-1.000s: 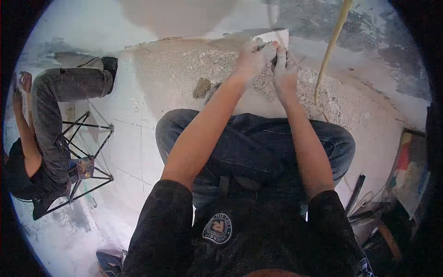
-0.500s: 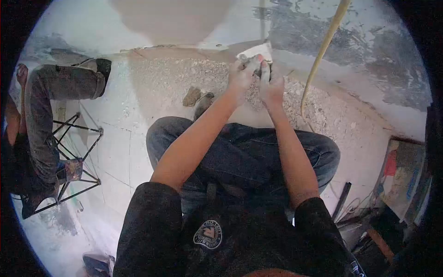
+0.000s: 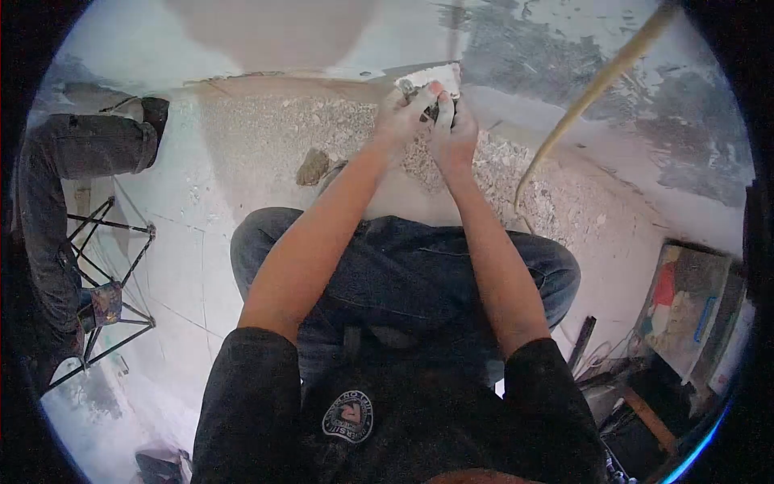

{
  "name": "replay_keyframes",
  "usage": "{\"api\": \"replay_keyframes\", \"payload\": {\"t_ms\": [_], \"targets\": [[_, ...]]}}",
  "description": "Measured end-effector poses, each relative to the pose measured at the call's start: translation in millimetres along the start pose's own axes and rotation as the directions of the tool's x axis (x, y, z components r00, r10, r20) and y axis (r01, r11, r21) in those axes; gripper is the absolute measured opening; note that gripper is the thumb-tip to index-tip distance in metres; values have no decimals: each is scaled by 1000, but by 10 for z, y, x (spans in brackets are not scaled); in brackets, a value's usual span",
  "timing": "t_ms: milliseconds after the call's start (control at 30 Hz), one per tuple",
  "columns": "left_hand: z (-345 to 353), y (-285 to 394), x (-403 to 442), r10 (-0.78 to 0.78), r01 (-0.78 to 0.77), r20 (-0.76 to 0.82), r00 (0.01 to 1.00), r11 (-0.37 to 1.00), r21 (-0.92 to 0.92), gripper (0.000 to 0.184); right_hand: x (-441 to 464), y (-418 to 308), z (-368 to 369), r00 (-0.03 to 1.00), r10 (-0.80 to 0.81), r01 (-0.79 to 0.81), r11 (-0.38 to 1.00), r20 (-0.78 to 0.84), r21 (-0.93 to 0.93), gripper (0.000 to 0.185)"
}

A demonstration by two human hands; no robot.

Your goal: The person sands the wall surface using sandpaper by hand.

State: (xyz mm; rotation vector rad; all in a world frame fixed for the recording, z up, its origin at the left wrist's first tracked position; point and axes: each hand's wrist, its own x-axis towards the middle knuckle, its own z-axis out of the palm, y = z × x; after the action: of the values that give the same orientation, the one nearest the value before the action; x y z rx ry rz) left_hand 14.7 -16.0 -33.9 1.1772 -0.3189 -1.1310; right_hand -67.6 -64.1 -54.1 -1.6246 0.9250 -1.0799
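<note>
L hand (image 3: 395, 117) & R hand (image 3: 456, 135) close tog. out front, fingers curled in a grip, pale dust on both. L forearm (image 3: 322, 234) & R forearm (image 3: 493, 246) bare, reaching fwd & angled inward, converging twd the wrists; L arm slants more.

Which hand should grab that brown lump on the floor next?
Probably the left hand: the brown lump lies nearer to it, and the right hand is farther off, beyond the left. Both are holding the white piece, so the left would need to let go.

Building site: rubble (image 3: 501, 165), patchy wall (image 3: 532, 60)
</note>
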Motion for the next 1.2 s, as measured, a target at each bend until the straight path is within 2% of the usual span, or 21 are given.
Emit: {"api": "replay_keyframes", "payload": {"t_ms": [33, 100, 167, 233, 267, 367, 400, 433, 533, 600, 700, 733, 833, 867, 900, 933, 967, 1000, 1033, 1100, 1200], "targets": [[-2, 47, -11, -14, 15, -25, 1000, 998, 69, 30, -13, 89, 3, 1000, -1, 1, 1000, 3, 2, 29], [-44, -42, 8, -10, 17, -60, 998, 994, 106, 30, -36, 349, -16, 999, -8, 15, 973, 31, -232, 30], [-32, -18, 47, -7, 20, -94, 996, 990, 142, 30, 31, 307, 39, 1000, -25, 28, 980, 14, -199, 31], [-32, -20, 83, 61, -61, 2, 998, 998, -15, 30, 6, 298, 40, 1000, -20, 17, 989, -18, -150, 33], [-40, -4, 52, 77, -77, 0, 997, 995, 68, 30, 7, 89, 9, 992, -127, 125, 985, -16, -122, 34], [-89, -67, 69, 0, 2, -21, 1000, 996, 84, 27, -41, 124, 16, 998, -61, 59, 983, -3, -176, 35], [-69, -93, 59, 7, -3, -62, 998, 998, 58, 26, -54, 243, 39, 1000, -18, 11, 956, -22, -293, 35], [-58, -74, 91, 16, -12, -60, 998, 998, 62, 26, -17, 163, 49, 999, -26, 18, 958, -24, -288, 35], [-99, -167, 31, 49, -50, -25, 998, 997, -55, 26, -132, 36, 26, 996, 92, -88, 952, -1, -293, 33], [-84, -121, 61, 28, -28, -13, 1000, 1000, 11, 27, -65, 144, 26, 1000, -3, 3, 985, -2, -174, 31], [-152, -152, 151, 53, -53, 1, 999, 998, 44, 28, -25, 240, 11, 999, -4, 14, 971, 43, -237, 29], [-136, -94, 180, 60, -60, 4, 998, 997, 50, 28, -36, 237, 50, 993, -114, 108, 975, -16, -192, 28], [-30, 55, 45, 114, -115, -21, 993, 991, -68, 31, 39, -231, -38, 999, -29, 31, 989, 17, -143, 28], [31, 159, 24, 195, -182, 103, 975, 975, -124, 32, 118, -181, -34, 988, -151, 152, 988, 34, -33, 28], [22, 143, -26, 192, -179, 106, 976, 976, -124, 32, 37, -41, -31, 988, -149, 150, 988, 31, -35, 28], [-21, 107, -69, 64, -62, -18, 998, 994, 92, 31, -76, 214, 1, 996, -75, 81, 981, 38, -174, 28], [-112, -35, 13, 7, 0, -53, 999, 992, 123, 31, -85, 365, 46, 999, -11, 20, 952, 32, -305, 27], [-202, -174, 94, -51, 63, -87, 995, 987, 149, 30, -126, 341, 72, 997, -78, 80, 956, 17, -283, 28], [-199, -169, 92, -52, 66, -90, 995, 986, 154, 30, -148, 281, 93, 997, -74, 76, 957, 15, -279, 28], [-220, -196, 87, 38, -34, -62, 997, 998, 61, 28, -161, 202, 123, 1000, -10, 6, 994, -29, -111, 32], [-226, -193, 62, 97, -96, -15, 995, 995, 20, 28, -161, 213, 115, 997, 71, -67, 990, 29, -123, 31]]}}
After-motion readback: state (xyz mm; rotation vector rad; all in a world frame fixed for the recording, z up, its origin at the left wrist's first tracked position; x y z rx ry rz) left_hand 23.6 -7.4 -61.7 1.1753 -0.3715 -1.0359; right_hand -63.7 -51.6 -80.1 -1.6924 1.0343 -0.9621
